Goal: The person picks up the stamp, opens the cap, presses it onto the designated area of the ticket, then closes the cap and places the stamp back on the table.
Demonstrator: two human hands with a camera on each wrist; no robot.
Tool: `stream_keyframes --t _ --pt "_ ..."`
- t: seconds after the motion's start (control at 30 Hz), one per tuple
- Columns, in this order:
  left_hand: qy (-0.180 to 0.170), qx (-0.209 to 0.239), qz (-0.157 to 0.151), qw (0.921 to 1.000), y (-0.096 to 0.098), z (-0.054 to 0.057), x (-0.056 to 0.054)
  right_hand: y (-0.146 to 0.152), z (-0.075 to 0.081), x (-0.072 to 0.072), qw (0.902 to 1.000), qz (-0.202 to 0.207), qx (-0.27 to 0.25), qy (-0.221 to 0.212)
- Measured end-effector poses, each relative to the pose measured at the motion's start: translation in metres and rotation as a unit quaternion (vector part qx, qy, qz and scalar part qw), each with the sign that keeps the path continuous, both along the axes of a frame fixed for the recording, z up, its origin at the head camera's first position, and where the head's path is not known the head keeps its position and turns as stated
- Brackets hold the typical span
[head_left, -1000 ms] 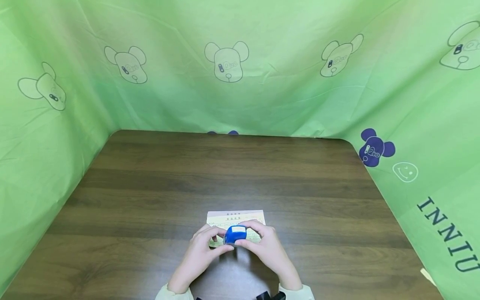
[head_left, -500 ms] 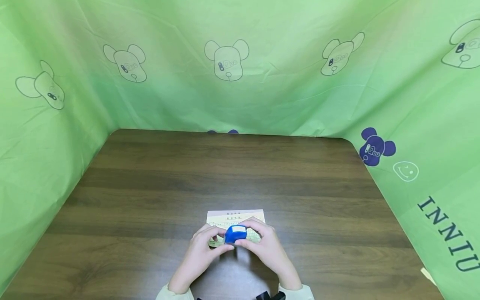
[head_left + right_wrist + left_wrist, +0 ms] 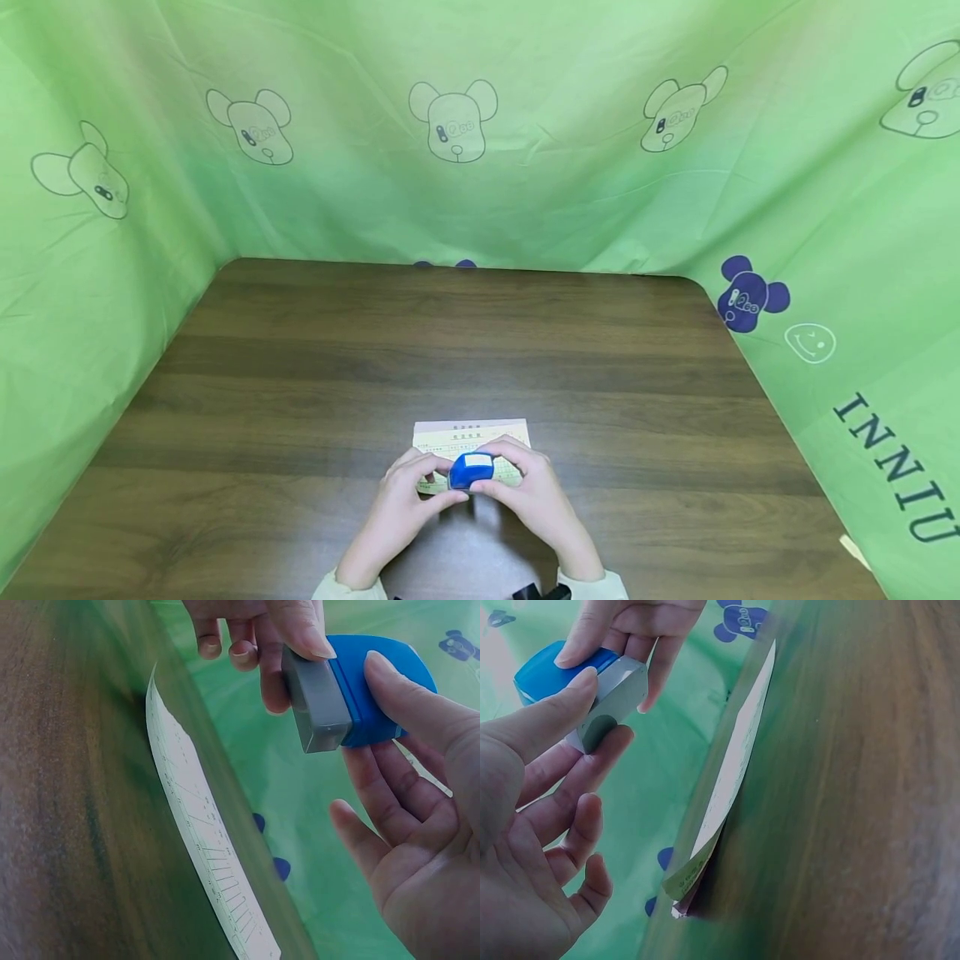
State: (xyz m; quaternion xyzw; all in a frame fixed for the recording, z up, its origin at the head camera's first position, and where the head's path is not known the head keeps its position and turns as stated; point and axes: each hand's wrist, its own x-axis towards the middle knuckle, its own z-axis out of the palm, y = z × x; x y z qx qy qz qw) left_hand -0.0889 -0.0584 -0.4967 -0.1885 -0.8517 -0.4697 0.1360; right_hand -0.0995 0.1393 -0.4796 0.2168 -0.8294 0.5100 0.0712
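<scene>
Above the table, both hands hold a blue stamp [image 3: 471,472] with a pale label on top and a greyish see-through cap [image 3: 319,712]. My left hand [image 3: 397,502] pinches the cap between thumb and fingers, its other fingers loosely bent. On the blue body, my right hand [image 3: 534,493] has its thumb on one side and fingers on the other. Cap and body sit together in both wrist views. Beneath the hands lies a pad of printed forms [image 3: 471,430], its sheets slightly lifted at one end in the left wrist view; the hands partly cover it in the head view.
The dark wooden table [image 3: 465,350] stretches out beyond the pad. A green cloth [image 3: 525,200] with bear prints encloses the back and both sides. A small pale piece [image 3: 855,552] shows at the table's right edge. Black parts [image 3: 542,592] poke in at the bottom.
</scene>
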Motion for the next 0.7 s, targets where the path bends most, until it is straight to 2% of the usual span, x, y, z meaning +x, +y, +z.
stream_keyframes --t 0.7 --pt "0.014 0.036 -0.001 0.9992 -0.0004 -0.0044 -0.0011 -0.0022 0.0006 0.0006 1.0000 0.001 0.009 -0.002"
